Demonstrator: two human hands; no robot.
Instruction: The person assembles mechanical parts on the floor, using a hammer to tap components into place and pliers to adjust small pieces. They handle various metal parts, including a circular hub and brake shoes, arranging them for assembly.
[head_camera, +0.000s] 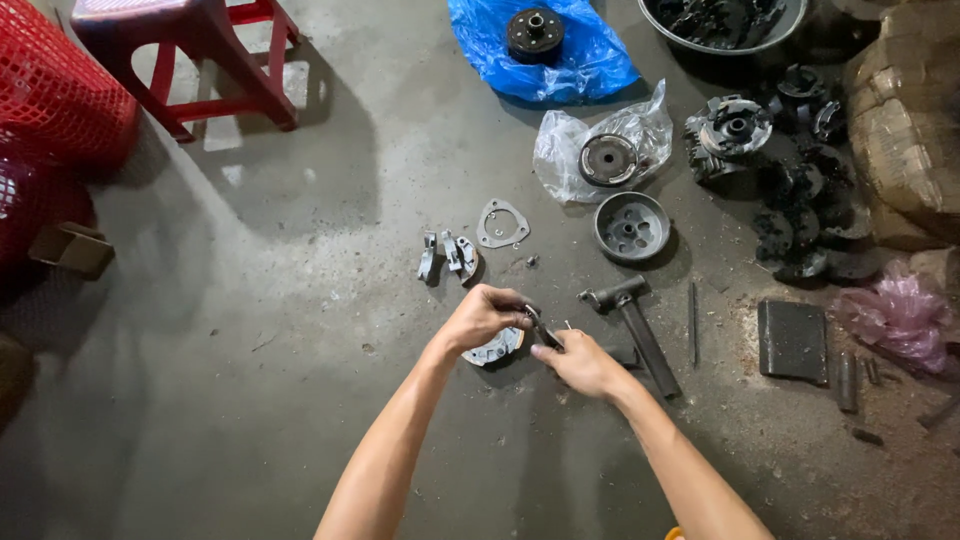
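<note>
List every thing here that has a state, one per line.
Left hand: gripping a small tool.
Right hand: closed on the same tool.
Curved part: on the floor under the hands.
Hammer: lying flat, untouched.
Drum: open side up.
Gasket: flat on the floor.
Stool: upright.

On the concrete floor lie one hammer (632, 328), one triangular gasket (502, 224), one grey drum (631, 227), two plastic bags (560, 50), one red stool (190, 55) and two clutch shoes (447, 255).
</note>
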